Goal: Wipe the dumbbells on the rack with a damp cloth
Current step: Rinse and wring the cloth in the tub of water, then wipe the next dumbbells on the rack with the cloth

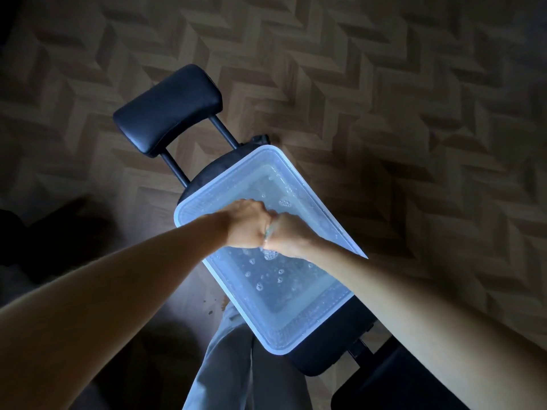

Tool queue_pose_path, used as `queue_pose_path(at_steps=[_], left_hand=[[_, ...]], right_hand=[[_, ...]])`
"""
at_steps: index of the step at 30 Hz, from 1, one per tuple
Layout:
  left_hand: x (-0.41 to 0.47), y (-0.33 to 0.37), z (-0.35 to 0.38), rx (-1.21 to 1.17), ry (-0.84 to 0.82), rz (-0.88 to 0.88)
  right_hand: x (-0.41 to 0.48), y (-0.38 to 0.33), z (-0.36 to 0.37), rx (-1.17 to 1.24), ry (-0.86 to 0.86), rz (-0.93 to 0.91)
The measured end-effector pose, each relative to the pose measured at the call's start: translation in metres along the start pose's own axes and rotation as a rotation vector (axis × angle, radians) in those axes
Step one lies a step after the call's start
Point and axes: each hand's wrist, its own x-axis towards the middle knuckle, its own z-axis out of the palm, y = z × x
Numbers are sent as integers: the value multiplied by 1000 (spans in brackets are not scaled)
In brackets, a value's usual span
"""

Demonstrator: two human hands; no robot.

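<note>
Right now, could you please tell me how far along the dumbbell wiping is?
Done: the tub on the bench holds bubbly water. In hand: the left hand and right hand, fists together above it, grip a sliver of cloth, apparently wringing it out. Left: no dumbbell or rack is in view, so the wiping itself probably has yet to start.

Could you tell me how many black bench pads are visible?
3: a small pad upper left, a second pad under the tub, a third pad bottom right; more may be hidden.
</note>
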Motion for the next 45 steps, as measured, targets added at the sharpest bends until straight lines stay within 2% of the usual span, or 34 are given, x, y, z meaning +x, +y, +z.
queue_pose_path(at_steps=[2,5,9,14,17,19,22,24,25,27,29,32,34,38,41,44,45], left_hand=[[3,3,-1,-111,28,-45],[5,5,4,-303,-4,-134],[-3,17,4,-532,7,-231],[-6,22,0,-648,-29,-310],[-13,28,-7,-569,-12,-322],[-22,31,-6,-498,88,-317],[-37,29,-6,-641,155,-444],[-51,27,-17,-709,148,-522],[-62,28,-24,-737,156,-534],[-86,33,-44,-822,221,-577],[-106,39,-64,-1001,264,-608],[-159,58,-102,-1498,314,-622],[-199,65,-121,-1648,408,-579],[-299,69,-135,-1862,819,-514],[-383,69,-126,-1892,1145,-531],[-483,91,-101,-1842,1500,-501],[-524,107,-83,-1786,1637,-549]], right_hand=[[-1,3,-1,-87,114,-34],[-3,5,-1,-270,194,-103],[-4,7,3,-486,193,-201],[-7,8,0,-619,235,-234],[-9,8,-3,-515,216,-151],[-14,7,-5,-405,201,-46],[-28,4,-11,-233,191,130],[-41,3,-18,34,157,206],[-50,0,-19,197,121,225],[-73,-13,-27,351,92,196],[-94,-27,-37,433,117,148],[-139,-69,-58,574,152,9],[-168,-105,-69,599,155,-129],[-227,-185,-66,582,137,-424],[-269,-247,-42,714,-56,-589],[-315,-301,7,617,-250,-766],[-337,-320,36,538,-324,-822]])
